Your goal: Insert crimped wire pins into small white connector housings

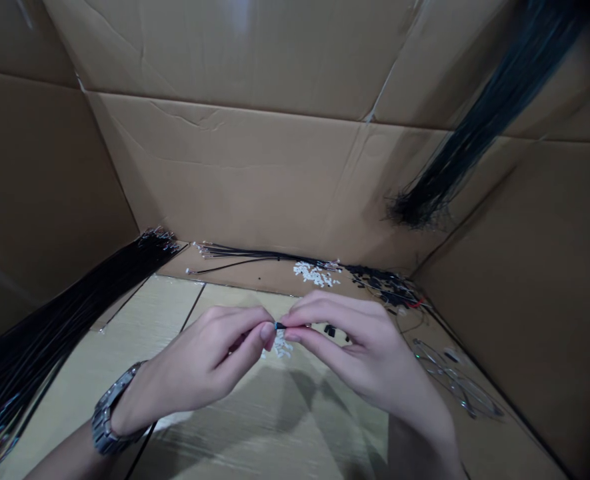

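My left hand (209, 360) and my right hand (359, 353) meet fingertip to fingertip above a light wooden table (225, 433). Both are pinched on one tiny dark piece (279, 326), probably a wire end or small connector. A metal wristwatch (107, 417) sits on my left wrist. Just below my fingers lies a small heap of white connector pieces (281, 347). A second heap of white pieces (315, 274) lies farther back, beside a few small black pieces (331, 330).
Cardboard walls (255, 180) enclose the table. A thick bundle of black wires (59, 320) fans out on the left; another black wire bundle (479, 127) hangs from the upper right. More loose black wires (255, 255) and dark connectors (385, 283) lie at the back. Eyeglasses (452, 380) rest at right.
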Action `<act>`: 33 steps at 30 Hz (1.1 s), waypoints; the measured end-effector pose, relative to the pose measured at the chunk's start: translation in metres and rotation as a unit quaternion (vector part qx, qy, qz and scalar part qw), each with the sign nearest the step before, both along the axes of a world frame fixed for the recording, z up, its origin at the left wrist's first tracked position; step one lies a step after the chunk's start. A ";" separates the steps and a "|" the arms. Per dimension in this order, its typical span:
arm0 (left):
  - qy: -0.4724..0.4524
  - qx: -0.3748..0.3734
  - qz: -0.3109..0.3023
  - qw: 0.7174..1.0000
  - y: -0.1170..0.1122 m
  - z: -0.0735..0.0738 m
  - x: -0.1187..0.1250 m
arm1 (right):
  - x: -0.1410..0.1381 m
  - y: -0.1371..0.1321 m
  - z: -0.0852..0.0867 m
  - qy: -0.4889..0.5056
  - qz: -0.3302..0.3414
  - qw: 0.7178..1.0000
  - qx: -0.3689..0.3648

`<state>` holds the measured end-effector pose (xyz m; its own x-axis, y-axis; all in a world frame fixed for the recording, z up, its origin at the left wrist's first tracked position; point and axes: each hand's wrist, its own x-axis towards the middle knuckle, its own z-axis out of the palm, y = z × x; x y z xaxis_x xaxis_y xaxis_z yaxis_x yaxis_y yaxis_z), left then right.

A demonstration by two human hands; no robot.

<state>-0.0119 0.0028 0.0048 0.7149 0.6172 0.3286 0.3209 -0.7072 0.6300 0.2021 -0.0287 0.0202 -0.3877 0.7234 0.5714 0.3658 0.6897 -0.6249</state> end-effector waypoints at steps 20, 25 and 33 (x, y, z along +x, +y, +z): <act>-0.070 0.008 -0.005 0.998 0.001 -0.001 0.001 | -0.006 0.002 -0.004 0.026 -0.013 1.000 0.005; -0.055 0.004 -0.026 0.998 0.001 0.001 0.000 | -0.006 0.002 -0.003 0.036 0.000 0.999 0.006; -0.059 -0.036 -0.048 0.996 -0.003 0.001 -0.002 | -0.002 0.004 -0.002 0.078 0.034 0.996 -0.014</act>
<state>-0.0134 0.0000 0.0054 0.7305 0.5728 0.3717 0.1741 -0.6826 0.7098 0.2000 -0.0249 0.0182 -0.3445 0.7145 0.6089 0.2166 0.6916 -0.6891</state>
